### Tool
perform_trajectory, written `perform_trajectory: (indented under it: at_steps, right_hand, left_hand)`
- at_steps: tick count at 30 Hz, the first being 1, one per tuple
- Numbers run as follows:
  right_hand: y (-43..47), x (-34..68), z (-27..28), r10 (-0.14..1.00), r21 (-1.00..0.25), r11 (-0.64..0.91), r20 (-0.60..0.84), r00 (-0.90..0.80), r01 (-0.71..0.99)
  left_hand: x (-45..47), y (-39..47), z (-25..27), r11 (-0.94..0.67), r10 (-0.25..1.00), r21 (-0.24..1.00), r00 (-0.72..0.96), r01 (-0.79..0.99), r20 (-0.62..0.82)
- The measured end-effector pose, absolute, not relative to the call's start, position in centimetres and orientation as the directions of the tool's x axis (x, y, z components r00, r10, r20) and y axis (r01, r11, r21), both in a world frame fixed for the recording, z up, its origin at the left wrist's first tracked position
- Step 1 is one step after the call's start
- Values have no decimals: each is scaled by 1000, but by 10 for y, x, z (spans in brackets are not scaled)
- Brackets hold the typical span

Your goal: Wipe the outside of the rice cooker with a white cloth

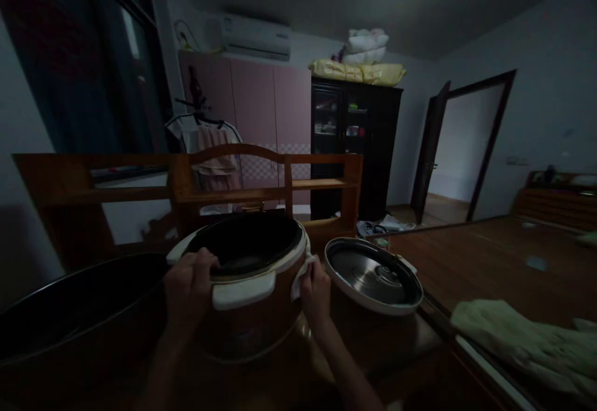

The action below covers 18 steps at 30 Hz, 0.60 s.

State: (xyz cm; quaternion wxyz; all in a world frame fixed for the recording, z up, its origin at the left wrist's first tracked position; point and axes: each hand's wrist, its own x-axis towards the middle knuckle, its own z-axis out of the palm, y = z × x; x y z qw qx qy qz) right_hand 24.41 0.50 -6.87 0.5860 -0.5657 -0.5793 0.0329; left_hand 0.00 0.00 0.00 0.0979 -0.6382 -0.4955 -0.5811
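A large rice cooker (254, 330) with a pale rim and white handles stands on the wooden desk in front of me, its top uncovered and its inside dark. My left hand (189, 280) grips the cooker's rim at the near left, fingers curled over the edge. On the right, my right hand (316, 286) presses a white cloth or tissue (301, 279) against the cooker's outer side. The round lid (373, 277) lies just right of that hand, with its metal inner face up. A wide black pot (79, 361) sits at the left, partly out of view.
A wooden shelf rail (233, 196) runs behind the cooker. A pale green cloth (527, 342) lies at the lower right, beside a wooden surface (489, 255). Farther back are clothes on a stand (214, 150), pink wardrobes (254, 106), a dark cabinet (382, 150) and an open door (431, 150).
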Motion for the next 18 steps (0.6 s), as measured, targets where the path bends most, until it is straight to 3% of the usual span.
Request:
perform_trajectory:
  at_steps: [5,13,18]
  right_hand:
    - [-10,244,-104,735,-729,325,595,325,602]
    - [12,244,-41,681,-685,351,655,328,638]
    - [1,240,-67,705,-698,315,625,334,643]
  left_hand:
    - [0,0,-1,-476,518,442,-164,761,840]
    - [-2,4,-2,-506,479,408,-145,760,866]
    - [-1,3,-1,-494,486,418,-156,762,860]
